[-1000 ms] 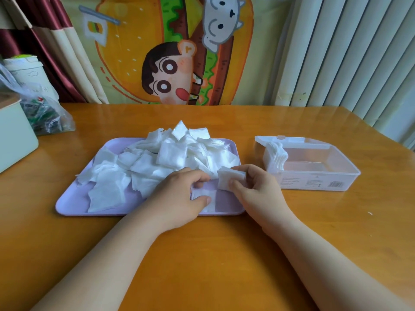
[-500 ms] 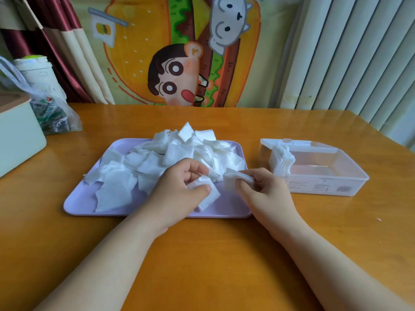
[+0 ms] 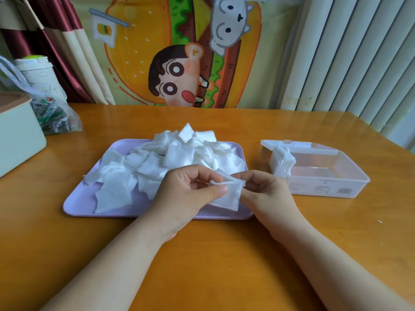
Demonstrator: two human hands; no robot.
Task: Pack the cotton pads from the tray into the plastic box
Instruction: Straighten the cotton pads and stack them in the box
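Observation:
A lilac tray (image 3: 76,204) in the middle of the table holds a loose heap of white square cotton pads (image 3: 179,153). Above the tray's front right corner, my left hand (image 3: 186,194) and my right hand (image 3: 267,194) both pinch a small bunch of cotton pads (image 3: 229,197), thumb and fingers on its top edge. To the right stands the clear plastic box (image 3: 332,187), open, with a short row of pads (image 3: 284,161) upright against its left end.
A pale green box (image 3: 18,140) and a plastic bag (image 3: 54,115) of items sit at the table's left back. The box's lid (image 3: 292,144) lies hinged open behind it. Bare wooden table spreads in front of the tray.
My left hand lifted a pad off the tray's front and brought it to the pad in my right hand. Both hands rose and now hold the pads together.

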